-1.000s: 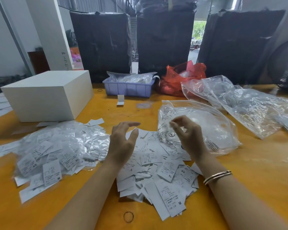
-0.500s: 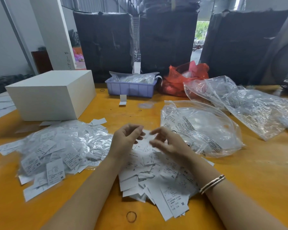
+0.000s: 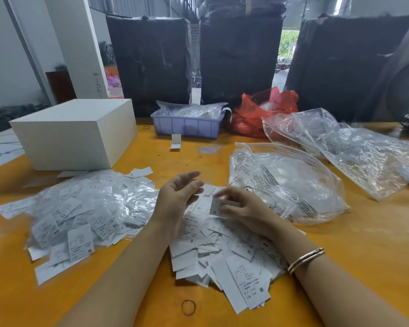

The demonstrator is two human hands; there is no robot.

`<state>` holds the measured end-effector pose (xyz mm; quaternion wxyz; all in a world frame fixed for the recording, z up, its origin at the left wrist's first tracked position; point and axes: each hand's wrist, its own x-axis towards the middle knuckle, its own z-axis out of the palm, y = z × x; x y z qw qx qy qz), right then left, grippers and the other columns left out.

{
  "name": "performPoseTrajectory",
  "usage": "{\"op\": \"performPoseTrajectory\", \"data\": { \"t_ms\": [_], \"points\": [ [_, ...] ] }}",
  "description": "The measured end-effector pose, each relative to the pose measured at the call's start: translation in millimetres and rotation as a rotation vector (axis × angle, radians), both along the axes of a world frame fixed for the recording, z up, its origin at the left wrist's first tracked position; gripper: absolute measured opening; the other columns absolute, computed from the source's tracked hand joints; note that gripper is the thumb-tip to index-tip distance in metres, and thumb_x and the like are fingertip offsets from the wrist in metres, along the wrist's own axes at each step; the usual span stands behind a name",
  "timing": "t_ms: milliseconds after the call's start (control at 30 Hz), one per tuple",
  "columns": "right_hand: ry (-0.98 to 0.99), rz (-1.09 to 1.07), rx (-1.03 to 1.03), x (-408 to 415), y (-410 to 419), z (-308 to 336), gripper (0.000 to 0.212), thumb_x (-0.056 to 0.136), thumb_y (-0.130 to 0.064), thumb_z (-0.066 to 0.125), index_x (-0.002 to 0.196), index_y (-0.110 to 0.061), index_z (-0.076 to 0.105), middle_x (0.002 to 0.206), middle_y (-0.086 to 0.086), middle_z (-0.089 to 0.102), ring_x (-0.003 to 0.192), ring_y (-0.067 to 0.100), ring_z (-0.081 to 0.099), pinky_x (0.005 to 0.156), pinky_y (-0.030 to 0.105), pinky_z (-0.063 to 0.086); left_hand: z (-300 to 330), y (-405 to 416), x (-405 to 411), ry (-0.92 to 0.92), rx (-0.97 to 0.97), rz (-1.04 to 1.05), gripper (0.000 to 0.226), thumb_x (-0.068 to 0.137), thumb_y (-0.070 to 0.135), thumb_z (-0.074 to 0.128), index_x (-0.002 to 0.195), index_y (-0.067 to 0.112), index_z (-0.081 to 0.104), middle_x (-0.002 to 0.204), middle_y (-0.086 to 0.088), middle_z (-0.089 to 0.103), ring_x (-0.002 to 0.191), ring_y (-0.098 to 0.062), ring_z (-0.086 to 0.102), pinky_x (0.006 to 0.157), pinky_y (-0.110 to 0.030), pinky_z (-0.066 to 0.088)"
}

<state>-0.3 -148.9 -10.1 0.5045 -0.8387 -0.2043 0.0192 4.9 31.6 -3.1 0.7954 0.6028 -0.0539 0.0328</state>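
Orange table (image 3: 364, 244): two label piles (image 3: 222, 253), white box (image 3: 76, 133), blue tray (image 3: 187, 127), red bag (image 3: 248, 116), clear bags (image 3: 293, 182), rubber band (image 3: 188, 307).

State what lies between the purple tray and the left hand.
In the head view, one small white tag near the purple tray; otherwise bare orange table up to the left hand.

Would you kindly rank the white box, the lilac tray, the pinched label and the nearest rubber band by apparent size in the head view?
1. white box
2. lilac tray, though farther away
3. label pinched by the right hand, partly hidden
4. rubber band, smallest despite being nearest
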Motion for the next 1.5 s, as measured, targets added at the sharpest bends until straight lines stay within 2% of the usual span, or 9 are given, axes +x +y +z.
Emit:
{"op": "performPoseTrajectory", "data": {
  "t_ms": [100,167,333,633,767,867,1133,1367,1500],
  "points": [
    [-0.091,-0.124,0.191,1,3,-1,0.032,0.090,-0.004,0.056,0.099,-0.033,0.064,0.076,-0.007,0.062,0.065,0.013,0.056,0.063,0.020,0.045,0,0,1,-0.007,-0.031,-0.010,0.020,0.078,0.010,0.069,0.096,0.019,0.066,0.073,0.006,0.069,0.068,-0.004,0.064,0.065,-0.015,0.051],
    [-0.093,-0.161,0.281,1,4,1,0.032,0.091,0.000,0.051,0.094,-0.028,0.068,0.089,-0.009,0.067,0.082,0.013,0.061,0.073,0.014,0.046,0,-1,1,-0.014,-0.029,-0.027,0.024,0.072,0.014,0.071,0.095,0.018,0.065,0.068,0.009,0.067,0.066,-0.003,0.063,0.065,-0.015,0.051],
    [0.027,-0.014,0.382,-4,14,2,0.022,0.085,-0.030,0.058,0.101,-0.020,0.068,0.088,-0.016,0.071,0.084,-0.002,0.064,0.070,0.009,0.046,-3,-2,1,-0.027,0.022,-0.090,0.039,0.063,0.026,0.076,0.099,0.019,0.064,0.073,0.013,0.068,0.069,-0.002,0.062,0.067,-0.015,0.051],
    [0.019,-0.096,0.437,0,15,-2,0.004,0.085,-0.013,0.066,0.086,-0.013,0.070,0.074,-0.008,0.070,0.070,0.001,0.063,0.066,0.012,0.048,-6,-4,2,0.006,0.056,-0.025,0.022,0.067,0.038,0.070,0.084,0.024,0.066,0.076,0.009,0.070,0.070,-0.001,0.064,0.070,-0.024,0.044],
    [-0.007,-0.169,0.513,1,13,-3,0.032,0.083,0.006,0.060,0.108,-0.015,0.059,0.095,0.004,0.064,0.069,0.006,0.064,0.062,0.015,0.048,-4,-5,2,0.022,0.003,0.022,0.013,0.080,0.027,0.067,0.089,0.018,0.065,0.085,0.003,0.073,0.080,-0.004,0.068,0.073,-0.024,0.048],
    [-0.032,-0.241,0.571,2,9,-2,0.048,0.083,0.008,0.058,0.118,-0.023,0.049,0.091,0.006,0.062,0.067,0.010,0.064,0.060,0.018,0.048,-4,-2,2,-0.114,0.184,0.151,0.008,0.082,0.017,0.069,0.083,0.013,0.063,0.076,-0.004,0.069,0.069,-0.005,0.065,0.063,-0.015,0.048],
    [-0.137,-0.218,0.688,0,5,4,0.008,0.087,-0.006,0.061,0.083,-0.012,0.064,0.072,-0.005,0.069,0.061,0.005,0.057,0.057,0.013,0.045,-9,2,0,-0.409,0.827,0.272,0.017,0.077,0.026,0.076,0.075,0.014,0.064,0.061,0.007,0.054,0.054,-0.003,0.046,0.052,-0.013,0.037],
    [-0.271,-0.099,0.559,-5,14,8,0.004,0.079,-0.019,0.065,0.082,-0.017,0.063,0.075,-0.007,0.066,0.073,0.009,0.060,0.067,0.018,0.049,-12,1,1,-0.436,0.912,0.243,0.017,0.078,0.025,0.077,0.071,0.019,0.062,0.057,0.008,0.053,0.050,-0.001,0.044,0.051,-0.011,0.037],
    [-0.397,-0.142,0.400,-5,16,6,0.014,0.083,-0.008,0.066,0.083,-0.022,0.062,0.078,-0.002,0.064,0.076,0.026,0.060,0.071,0.031,0.049,-12,0,1,-0.447,0.928,0.253,0.039,0.077,0.024,0.077,0.059,0.034,0.043,0.052,0.013,0.044,0.050,0.000,0.047,0.050,-0.010,0.034]
  ]
}}
